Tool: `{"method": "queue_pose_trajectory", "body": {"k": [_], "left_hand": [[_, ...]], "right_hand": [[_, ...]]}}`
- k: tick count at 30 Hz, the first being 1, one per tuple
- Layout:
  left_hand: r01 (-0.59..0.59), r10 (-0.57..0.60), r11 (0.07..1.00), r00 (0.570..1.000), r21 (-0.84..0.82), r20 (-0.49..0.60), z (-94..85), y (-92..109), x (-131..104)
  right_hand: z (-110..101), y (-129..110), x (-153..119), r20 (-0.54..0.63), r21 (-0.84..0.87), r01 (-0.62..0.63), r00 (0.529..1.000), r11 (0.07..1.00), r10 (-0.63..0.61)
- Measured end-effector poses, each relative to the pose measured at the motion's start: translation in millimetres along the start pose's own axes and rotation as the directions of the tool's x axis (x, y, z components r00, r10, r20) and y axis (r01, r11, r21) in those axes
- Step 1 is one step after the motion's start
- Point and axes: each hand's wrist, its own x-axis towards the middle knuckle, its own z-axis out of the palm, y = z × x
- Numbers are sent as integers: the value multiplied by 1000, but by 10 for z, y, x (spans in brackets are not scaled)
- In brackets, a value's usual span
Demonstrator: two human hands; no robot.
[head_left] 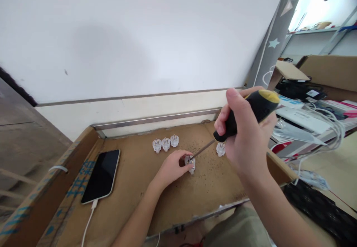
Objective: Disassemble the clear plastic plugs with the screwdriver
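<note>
My left hand (174,165) pinches a clear plastic electrical plug (191,165) against the cardboard surface, thumb on the near side and fingers on the far side. My right hand (248,128) is wrapped round the black and yellow handle of a screwdriver (235,119). Its shaft slants down to the left, and the tip meets the top of the held plug. Behind my left hand, a row of three similar clear plugs (166,144) stands with metal pins up. Another clear plug (220,149) lies beside my right hand.
A phone (102,176) with a white charging cable lies at the left of the cardboard (134,169). Small dark marks or bits dot its middle. Raised cardboard edges flank both sides, and a white wall (139,46) rises behind. Papers and cables (306,117) pile up at the right.
</note>
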Motion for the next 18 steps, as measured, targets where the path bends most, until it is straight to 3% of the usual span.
{"method": "queue_pose_trajectory", "body": {"k": [7,9,11,13,14,16,18], "left_hand": [[6,-6,999,1000,43,-10,30,-5,29],[4,3,993,998,120,-64,-94,9,-22],[46,6,961,982,272,-186,-329,-1,-151],[217,-42,867,928,448,-369,-637,-62,-351],[346,-84,791,878,504,-471,-794,-116,-464],[570,-187,624,773,535,-606,-1070,-257,-682],[705,-300,501,686,503,-662,-1258,-419,-844]], "right_hand": [[168,54,80,-28,-55,-43,999,998,41],[214,87,108,-1,-58,-47,999,997,47],[233,109,121,25,-57,-57,998,997,59],[228,115,122,42,-49,-67,997,997,69],[219,111,122,43,-45,-68,997,997,70],[197,96,124,36,-39,-63,997,997,65],[178,72,132,27,-34,-58,998,998,59]]}}
